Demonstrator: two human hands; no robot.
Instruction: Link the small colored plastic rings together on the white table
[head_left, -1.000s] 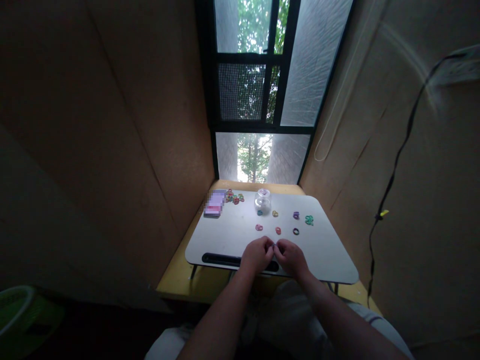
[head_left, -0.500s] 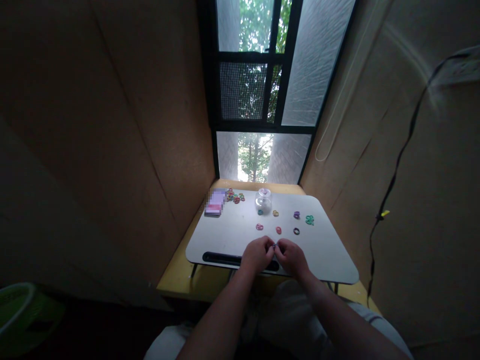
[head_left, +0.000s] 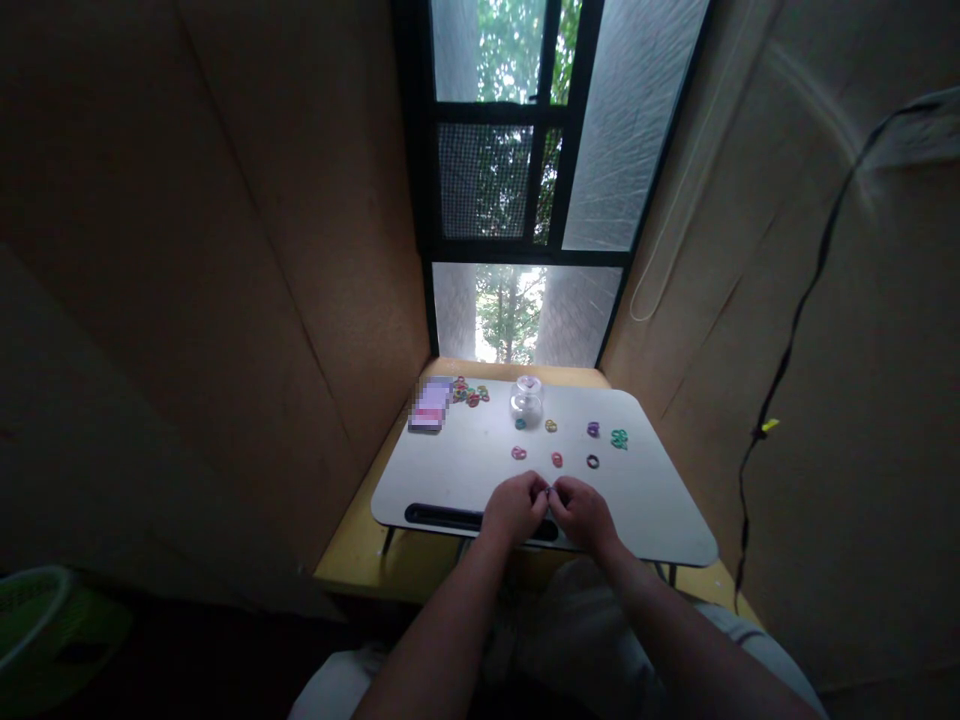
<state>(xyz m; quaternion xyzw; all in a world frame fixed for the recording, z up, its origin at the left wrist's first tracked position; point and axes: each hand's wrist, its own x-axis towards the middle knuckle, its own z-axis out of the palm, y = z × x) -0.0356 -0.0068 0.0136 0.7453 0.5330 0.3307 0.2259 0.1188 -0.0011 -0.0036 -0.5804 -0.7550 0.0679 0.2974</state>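
My left hand (head_left: pixel 517 505) and my right hand (head_left: pixel 583 510) meet at the front of the white lap table (head_left: pixel 450 465), fingertips pinched together. Between them shows a tiny dark speck, too small to name. Just beyond my hands lie a red hair tie group (head_left: pixel 556 459), a black hair tie (head_left: pixel 592 461) and pink hair ties (head_left: pixel 518 453). Farther back are teal (head_left: pixel 520 424), yellow (head_left: pixel 551 426), purple (head_left: pixel 593 429) and green hair ties (head_left: pixel 619 439). A clear round jar (head_left: pixel 526 402) stands behind them.
A phone (head_left: pixel 430 405) with a blurred screen lies at the back left, beside a mixed pile of hair ties (head_left: pixel 472 394). A black slot (head_left: pixel 442 516) runs along the front edge. Walls flank both sides; a black cable (head_left: pixel 787 350) hangs right. A green basket (head_left: pixel 60 620) stands lower left.
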